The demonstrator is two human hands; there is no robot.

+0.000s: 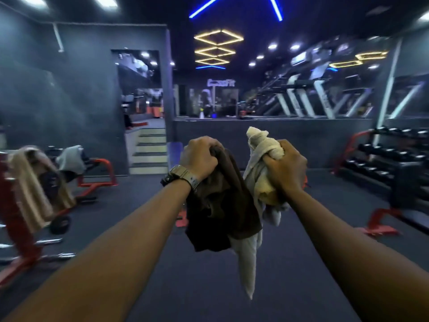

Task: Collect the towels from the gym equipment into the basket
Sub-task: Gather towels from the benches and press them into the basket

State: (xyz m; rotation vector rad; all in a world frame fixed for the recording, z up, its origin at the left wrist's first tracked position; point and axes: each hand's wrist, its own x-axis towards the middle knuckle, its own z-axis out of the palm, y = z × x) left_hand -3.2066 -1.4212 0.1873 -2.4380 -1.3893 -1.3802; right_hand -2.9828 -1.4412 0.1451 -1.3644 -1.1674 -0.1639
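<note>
My left hand (201,156) is closed on a dark brown towel (220,205) that hangs down in front of me. My right hand (286,167) grips a bunched cream towel (261,154), and pale grey cloth (247,263) trails below it. Both arms are stretched forward at chest height. At the left, a beige towel (34,187) lies draped over a red machine. Further back on a red bench hangs a grey towel (70,158). No basket is in view.
A red-framed dumbbell rack (385,159) stands at the right. Red benches and weight plates (59,225) crowd the left. Steps (149,149) rise ahead at centre-left beside a low dark wall. Dark floor runs between the equipment. Treadmills stand on the raised level behind.
</note>
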